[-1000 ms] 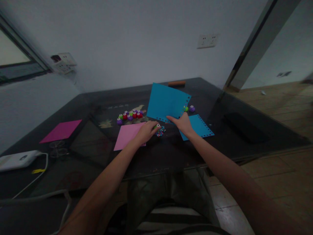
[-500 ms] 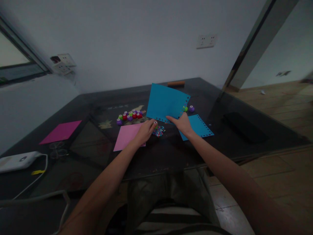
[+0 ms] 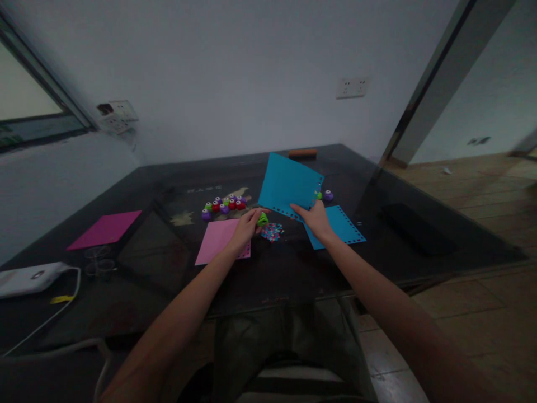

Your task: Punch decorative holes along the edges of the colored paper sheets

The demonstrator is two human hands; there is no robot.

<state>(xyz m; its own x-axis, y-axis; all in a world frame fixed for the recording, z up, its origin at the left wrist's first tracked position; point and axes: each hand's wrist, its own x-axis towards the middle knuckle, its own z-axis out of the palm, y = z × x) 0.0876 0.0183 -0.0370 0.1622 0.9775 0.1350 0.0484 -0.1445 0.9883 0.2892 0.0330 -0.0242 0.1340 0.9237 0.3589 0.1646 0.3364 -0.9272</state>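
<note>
At centre frame my left hand (image 3: pixel 245 225) had turned the small green punch (image 3: pixel 263 219) up in its closed fingertips, away from the blue sheet (image 3: pixel 289 183) my right hand (image 3: pixel 315 219) pinched above the bench (image 3: pixel 293 268), beside the confetti pile (image 3: pixel 272 231).

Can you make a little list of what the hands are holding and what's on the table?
left hand: holds a small green punch
right hand: holds a blue sheet lifted off the table, with holes along its edges
under left hand: pink sheet
between hands: pile of confetti
behind confetti: row of little punches, red, green and purple
under right hand: second blue sheet, flat
far left: magenta sheet, white device with cable
table: dark, glossy
</note>
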